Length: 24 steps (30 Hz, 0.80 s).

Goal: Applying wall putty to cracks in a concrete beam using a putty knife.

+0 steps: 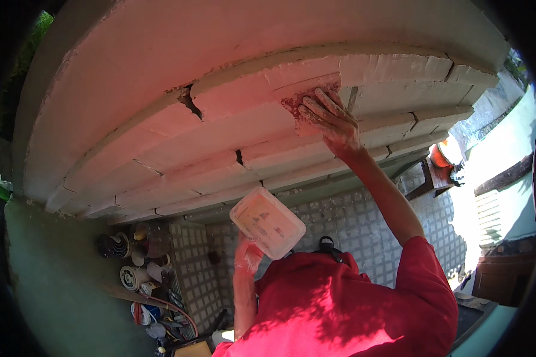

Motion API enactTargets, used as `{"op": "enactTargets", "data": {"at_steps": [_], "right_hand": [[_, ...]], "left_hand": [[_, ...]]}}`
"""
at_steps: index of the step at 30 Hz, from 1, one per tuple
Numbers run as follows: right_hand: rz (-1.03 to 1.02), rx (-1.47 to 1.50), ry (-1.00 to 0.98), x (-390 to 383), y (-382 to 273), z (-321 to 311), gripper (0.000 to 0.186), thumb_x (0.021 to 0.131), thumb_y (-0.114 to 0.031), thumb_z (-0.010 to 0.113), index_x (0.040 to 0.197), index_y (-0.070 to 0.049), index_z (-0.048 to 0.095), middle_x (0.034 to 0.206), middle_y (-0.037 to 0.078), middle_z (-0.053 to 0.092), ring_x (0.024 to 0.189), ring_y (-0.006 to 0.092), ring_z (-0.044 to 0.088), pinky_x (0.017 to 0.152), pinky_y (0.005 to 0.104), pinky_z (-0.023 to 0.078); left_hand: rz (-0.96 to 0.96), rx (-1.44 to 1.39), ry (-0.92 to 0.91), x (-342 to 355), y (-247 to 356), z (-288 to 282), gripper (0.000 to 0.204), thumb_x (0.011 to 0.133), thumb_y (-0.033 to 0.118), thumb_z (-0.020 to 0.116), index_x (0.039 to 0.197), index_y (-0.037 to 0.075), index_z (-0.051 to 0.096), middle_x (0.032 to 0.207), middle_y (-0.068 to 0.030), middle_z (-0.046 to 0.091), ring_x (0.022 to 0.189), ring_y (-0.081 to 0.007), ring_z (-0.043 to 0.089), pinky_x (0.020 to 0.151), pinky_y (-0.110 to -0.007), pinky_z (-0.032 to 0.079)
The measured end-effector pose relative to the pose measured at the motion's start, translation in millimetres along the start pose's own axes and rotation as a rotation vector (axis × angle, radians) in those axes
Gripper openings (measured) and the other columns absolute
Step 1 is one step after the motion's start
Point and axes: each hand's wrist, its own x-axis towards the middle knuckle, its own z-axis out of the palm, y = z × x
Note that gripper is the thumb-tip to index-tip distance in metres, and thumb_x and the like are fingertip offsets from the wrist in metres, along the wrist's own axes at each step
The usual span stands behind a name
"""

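My right hand point(333, 122), coated with pale dust, grips a flat, stained scraper point(295, 106), fingers bent over its blade, which lies against the upper block course of the stepped plastered wall point(244, 89). Cracks and gaps show between the blocks. My left hand point(249, 253), lower down, holds a pale rectangular plastic container point(267, 220) with smears of material in it.
A tiled floor point(357, 217) lies below me. At the lower left, buckets and cans point(134, 276), a hose and tools stand by a green wall point(53, 268). An orange bucket point(441, 154) sits on a wooden stand point(429, 178) at the right, near a sunlit wall.
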Motion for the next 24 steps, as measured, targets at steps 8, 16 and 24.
{"op": "enactTargets", "data": {"at_steps": [8,16,24], "right_hand": [[0.003,0.009,0.122,43.1,-27.7,-39.4,0.042,0.069,0.006,0.06,0.106,-0.011,0.07,0.117,0.003,0.064,0.12,0.0257,0.054,0.102,0.0442,0.044],[0.16,0.111,-0.005,2.9,-32.7,-33.6,0.043,0.073,0.009,0.057,0.111,-0.009,0.068,0.118,0.006,0.064,0.119,0.0277,0.055,0.101,0.0447,0.045],[0.66,0.22,0.496,34.5,-23.2,-56.6,0.036,0.086,0.009,0.05,0.119,0.0,0.061,0.11,0.015,0.067,0.092,0.0197,0.067,0.078,0.026,0.049]], "left_hand": [[0.02,0.037,-0.004,0.1,-0.5,7.3,0.075,0.079,0.011,0.061,0.145,0.011,0.027,0.138,-0.0095,0.042,0.126,-0.0266,0.044,0.101,-0.042,0.042],[0.012,0.008,0.013,-1.9,-0.9,7.5,0.073,0.078,0.009,0.058,0.144,0.01,0.028,0.137,-0.0101,0.043,0.126,-0.0269,0.045,0.1,-0.041,0.043],[0.006,0.045,0.04,-0.7,5.1,-2.4,0.072,0.079,0.01,0.057,0.145,0.011,0.027,0.139,-0.0102,0.041,0.126,-0.0267,0.044,0.101,-0.041,0.042]]}}
